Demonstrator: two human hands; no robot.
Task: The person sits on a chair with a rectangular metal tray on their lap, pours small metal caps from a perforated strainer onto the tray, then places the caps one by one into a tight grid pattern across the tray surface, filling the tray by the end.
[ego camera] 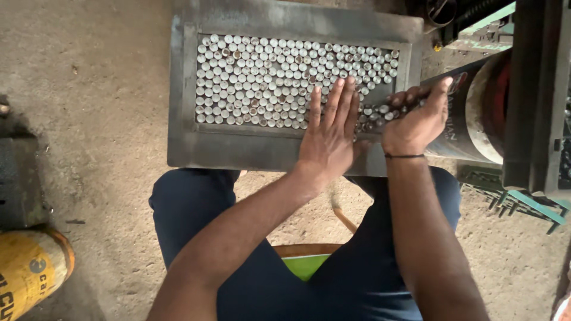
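Dusty floor below, and on the lap sits the grey tray point(184, 142) packed with upright tubes point(262, 77): left hand point(328, 134) flat and spread, steadying them, right hand point(416, 119) cupping a loose bunch at the corner — best fed gently, I'd say.

Grey metal tray point(184, 89) packed with silvery-white round caps point(262, 77); navy trousers point(196, 220); yellow drum point(30, 267); green seat patch point(305, 266).
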